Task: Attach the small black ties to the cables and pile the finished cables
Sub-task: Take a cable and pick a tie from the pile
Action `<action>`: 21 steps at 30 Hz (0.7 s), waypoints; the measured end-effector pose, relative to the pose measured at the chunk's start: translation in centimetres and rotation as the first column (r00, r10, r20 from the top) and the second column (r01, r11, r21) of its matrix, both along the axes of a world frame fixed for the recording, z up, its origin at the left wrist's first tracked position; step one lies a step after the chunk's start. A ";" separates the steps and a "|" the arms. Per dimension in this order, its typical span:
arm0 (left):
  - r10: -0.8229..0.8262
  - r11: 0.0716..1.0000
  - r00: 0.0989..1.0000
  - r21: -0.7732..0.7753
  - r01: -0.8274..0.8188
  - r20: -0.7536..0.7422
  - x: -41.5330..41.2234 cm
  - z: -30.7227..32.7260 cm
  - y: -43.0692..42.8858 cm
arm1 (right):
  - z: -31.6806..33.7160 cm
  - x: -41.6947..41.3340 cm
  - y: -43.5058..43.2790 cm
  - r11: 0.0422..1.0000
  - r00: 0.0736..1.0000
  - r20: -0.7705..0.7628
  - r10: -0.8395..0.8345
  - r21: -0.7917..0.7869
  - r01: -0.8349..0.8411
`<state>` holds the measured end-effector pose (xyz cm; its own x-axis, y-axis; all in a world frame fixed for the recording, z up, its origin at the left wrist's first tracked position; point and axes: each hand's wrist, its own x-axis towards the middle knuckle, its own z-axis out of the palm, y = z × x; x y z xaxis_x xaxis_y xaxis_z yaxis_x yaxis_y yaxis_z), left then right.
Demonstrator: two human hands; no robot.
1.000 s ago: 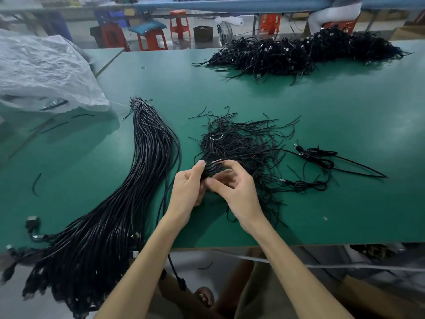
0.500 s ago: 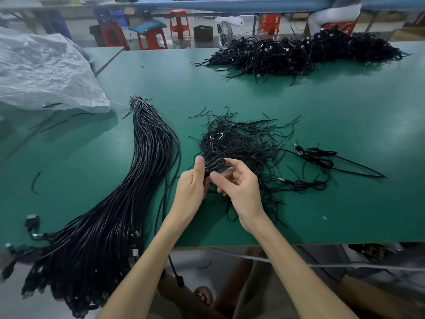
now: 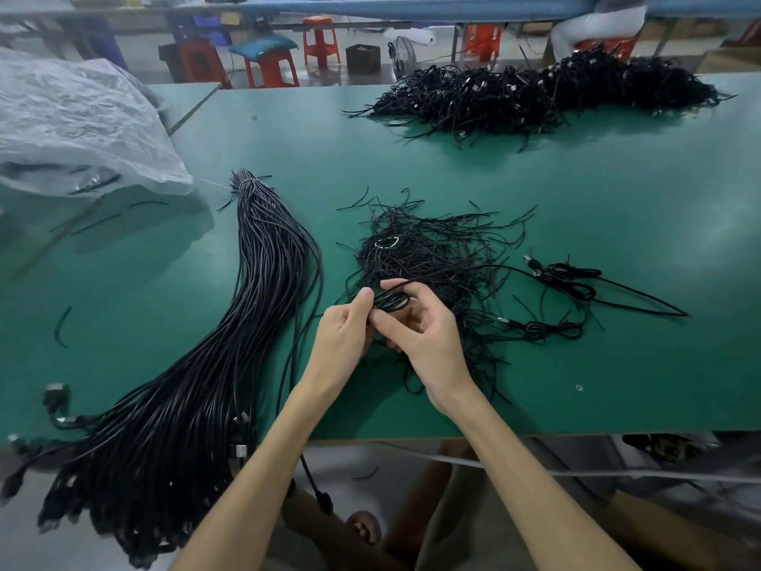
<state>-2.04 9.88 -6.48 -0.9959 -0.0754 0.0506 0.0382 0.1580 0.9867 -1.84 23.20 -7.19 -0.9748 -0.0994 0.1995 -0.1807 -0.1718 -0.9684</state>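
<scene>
A small coil of black cable (image 3: pixel 391 300) sits between both hands over the green table (image 3: pixel 617 199). My left hand (image 3: pixel 344 342) pinches the coil's left side with thumb and fingers. My right hand (image 3: pixel 426 335) curls round it from the right, forefinger arched over the top. Just behind lies a loose heap of thin black ties (image 3: pixel 432 257). A thick bundle of untied black cables (image 3: pixel 206 385) runs from mid-table down over the near left edge. Two tied cables (image 3: pixel 568 290) lie to the right. A big pile of finished cables (image 3: pixel 535 92) sits at the far right.
A crumpled clear plastic bag (image 3: pixel 78 129) covers the far left of the table. Stray ties lie near it and at the left. Orange stools (image 3: pixel 271 68) and a seated person (image 3: pixel 597 22) are beyond the far edge. The table's near edge (image 3: pixel 535 433) runs under my forearms.
Both hands have lifted the coil slightly and shifted it away from me. My right forefinger now arches over the coil; the left thumb has slid up along its side.
</scene>
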 end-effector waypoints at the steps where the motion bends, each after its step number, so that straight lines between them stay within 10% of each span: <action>1: 0.008 1.000 1.000 0.013 -0.008 0.008 0.0 0.0 -0.1 | 0.0 0.0 0.0 1.000 1.000 -0.010 0.014 0.008 -0.014; 21: 0.034 0.981 0.997 0.188 -0.047 0.072 0.1 0.1 -0.5 | -0.4 0.0 -0.7 0.962 0.998 -0.017 -0.054 0.269 0.056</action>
